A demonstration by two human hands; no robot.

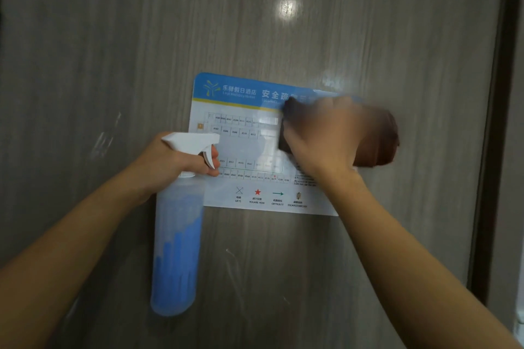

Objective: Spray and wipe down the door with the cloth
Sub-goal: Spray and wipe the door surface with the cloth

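Note:
A grey wood-grain door point(283, 22) fills the view. My left hand point(167, 163) grips a spray bottle point(177, 249) by its white trigger head, the clear body with blue liquid hanging down in front of the door. My right hand point(326, 136) is blurred with motion and presses a dark brown cloth point(377, 144) against the door, over the right part of a blue-and-white evacuation plan sign point(243, 147). The cloth shows at both sides of the hand.
The dark door frame point(493, 150) runs down the right side. Pale streaks and smears point(105, 139) mark the door left of the sign and below it. A bright light reflection point(287, 8) sits high on the door.

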